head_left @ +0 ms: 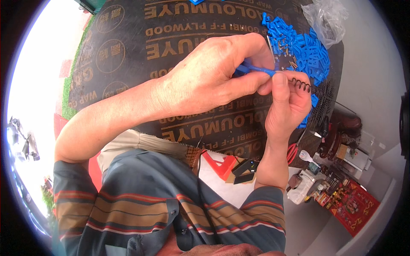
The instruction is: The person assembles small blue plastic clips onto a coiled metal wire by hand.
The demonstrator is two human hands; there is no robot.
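Note:
Both hands meet over the dark plywood table (179,25), toward its right side. My left hand (209,70) is closed on a slim blue plastic piece (260,69); its fingers cover much of it. The thumb and fingers of my right hand (286,100) pinch the right end of that same piece. A black coil spring (301,84) sticks out to the right from between the right hand's fingers. Whether the spring is joined to the blue piece is hidden by the fingertips.
Beyond my hands lies a heap of blue plastic parts (309,53), with several metal pins (292,65) at its near side. A clear plastic bag (329,21) sits behind it. Dark springs (323,102) pile up along the right edge. Tools and a red panel (356,205) are at lower right.

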